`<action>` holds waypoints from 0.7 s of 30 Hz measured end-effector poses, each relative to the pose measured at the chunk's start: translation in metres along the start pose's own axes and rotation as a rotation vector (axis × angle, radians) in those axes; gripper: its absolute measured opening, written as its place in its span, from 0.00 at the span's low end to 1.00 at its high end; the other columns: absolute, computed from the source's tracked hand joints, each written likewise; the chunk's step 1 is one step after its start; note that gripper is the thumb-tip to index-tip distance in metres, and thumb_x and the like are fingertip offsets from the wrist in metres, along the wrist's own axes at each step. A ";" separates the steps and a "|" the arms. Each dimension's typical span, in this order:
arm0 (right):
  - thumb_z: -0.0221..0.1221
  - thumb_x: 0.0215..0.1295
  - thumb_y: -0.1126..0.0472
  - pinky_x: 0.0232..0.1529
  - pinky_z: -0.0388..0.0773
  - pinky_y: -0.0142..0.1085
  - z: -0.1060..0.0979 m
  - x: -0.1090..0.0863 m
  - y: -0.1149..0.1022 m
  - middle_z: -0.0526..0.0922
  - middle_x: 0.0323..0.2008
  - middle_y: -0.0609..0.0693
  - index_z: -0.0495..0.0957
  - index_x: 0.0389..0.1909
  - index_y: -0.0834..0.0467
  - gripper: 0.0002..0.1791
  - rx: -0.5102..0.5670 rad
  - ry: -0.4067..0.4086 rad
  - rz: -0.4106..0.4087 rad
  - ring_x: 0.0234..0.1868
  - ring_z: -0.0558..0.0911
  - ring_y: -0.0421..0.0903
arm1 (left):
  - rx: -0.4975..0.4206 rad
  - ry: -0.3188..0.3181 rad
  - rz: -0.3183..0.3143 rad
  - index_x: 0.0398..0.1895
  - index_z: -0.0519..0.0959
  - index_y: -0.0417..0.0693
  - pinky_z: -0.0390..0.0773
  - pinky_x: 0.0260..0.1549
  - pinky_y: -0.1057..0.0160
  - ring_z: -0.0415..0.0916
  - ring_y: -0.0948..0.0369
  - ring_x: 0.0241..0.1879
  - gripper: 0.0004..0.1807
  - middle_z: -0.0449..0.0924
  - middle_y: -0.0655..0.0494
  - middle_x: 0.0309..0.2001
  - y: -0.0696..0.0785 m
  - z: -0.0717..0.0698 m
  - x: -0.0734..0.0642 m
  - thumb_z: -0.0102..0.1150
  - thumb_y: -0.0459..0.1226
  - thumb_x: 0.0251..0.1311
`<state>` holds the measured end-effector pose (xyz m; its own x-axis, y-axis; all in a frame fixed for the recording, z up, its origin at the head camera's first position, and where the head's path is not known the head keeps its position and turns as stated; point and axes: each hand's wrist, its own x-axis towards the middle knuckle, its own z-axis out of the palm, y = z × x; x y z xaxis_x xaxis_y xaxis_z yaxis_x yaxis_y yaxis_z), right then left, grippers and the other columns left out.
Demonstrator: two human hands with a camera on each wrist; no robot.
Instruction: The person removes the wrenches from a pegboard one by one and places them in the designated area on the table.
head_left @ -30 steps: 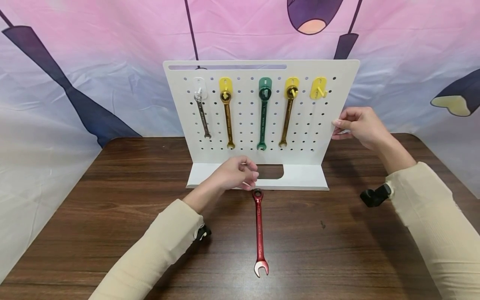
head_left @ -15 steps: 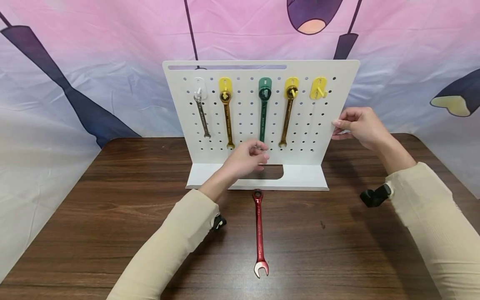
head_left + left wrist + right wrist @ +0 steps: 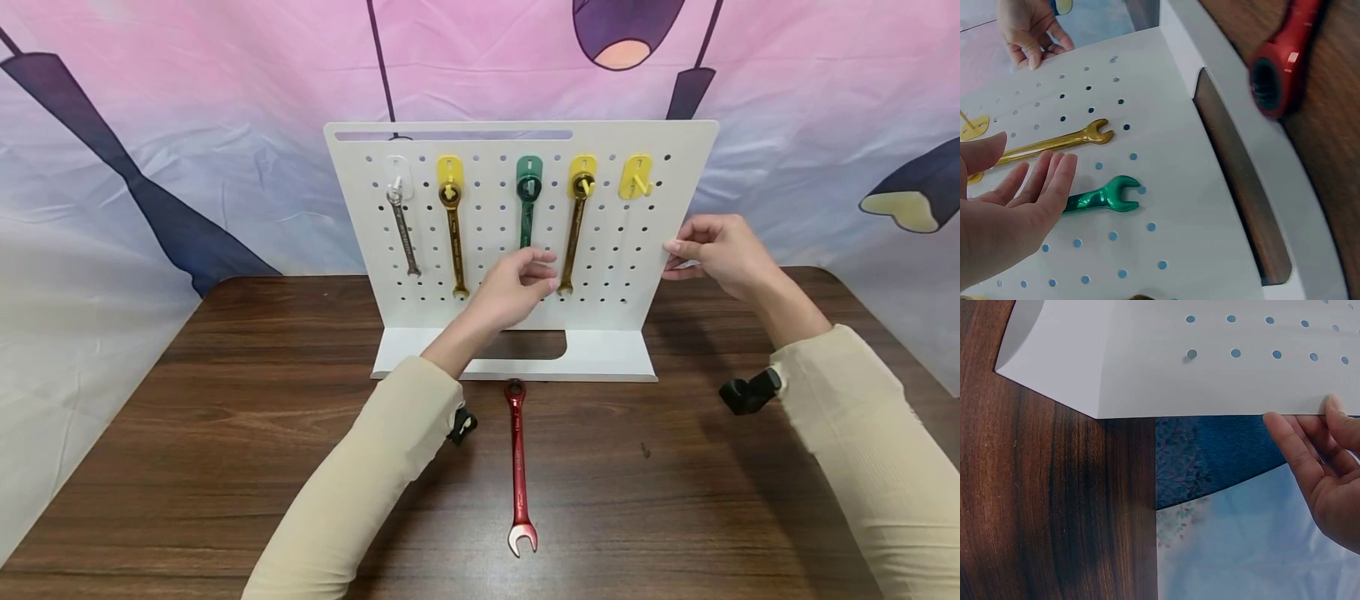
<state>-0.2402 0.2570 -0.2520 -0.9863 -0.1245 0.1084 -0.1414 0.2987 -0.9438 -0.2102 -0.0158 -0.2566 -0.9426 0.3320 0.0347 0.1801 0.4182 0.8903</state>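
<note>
In the head view my left hand [image 3: 506, 292] is raised before the white pegboard [image 3: 420, 314], fingers loosely bent with nothing between them. It covers the lower part of the green wrench [image 3: 527, 223], and its fingertips are close to the right gold wrench [image 3: 575, 237]. The left wrist view shows thumb and fingers apart, above the open end of the green wrench [image 3: 1110, 197]. My right hand [image 3: 723, 254] pinches the board's right edge, thumb in front and fingers partly hidden behind. A red wrench [image 3: 519, 467] lies on the table below the board.
Another gold wrench [image 3: 456, 246] and a small silver wrench [image 3: 406, 237] hang on hooks at the left. A yellow hook [image 3: 637, 177] at the far right bears nothing. The board's foot [image 3: 607, 354] stands on the brown wooden table [image 3: 247, 400], before a printed cloth [image 3: 262, 167].
My left hand has risen from beside the red wrench's ring end, up and to the right, to the front of the green wrench. The right hand keeps its grip on the board's edge.
</note>
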 end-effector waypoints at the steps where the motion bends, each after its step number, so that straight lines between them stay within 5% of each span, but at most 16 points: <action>1: 0.54 0.62 0.69 0.34 0.83 0.42 0.000 0.000 0.000 0.80 0.24 0.50 0.73 0.26 0.72 0.09 -0.002 0.000 0.000 0.28 0.80 0.45 | -0.005 0.004 0.006 0.58 0.69 0.46 0.75 0.47 0.66 0.72 0.61 0.49 0.19 0.75 0.53 0.50 0.002 0.000 0.001 0.53 0.35 0.63; 21: 0.54 0.62 0.69 0.36 0.83 0.43 -0.001 0.000 0.001 0.80 0.24 0.50 0.72 0.26 0.72 0.09 -0.006 0.003 0.002 0.28 0.80 0.45 | -0.021 0.050 0.002 0.64 0.63 0.55 0.75 0.45 0.70 0.71 0.62 0.49 0.27 0.72 0.53 0.52 0.026 0.006 0.016 0.55 0.35 0.61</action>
<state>-0.2406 0.2577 -0.2528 -0.9868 -0.1209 0.1077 -0.1401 0.3042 -0.9423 -0.2188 0.0049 -0.2359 -0.9552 0.2898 0.0593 0.1770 0.3993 0.8996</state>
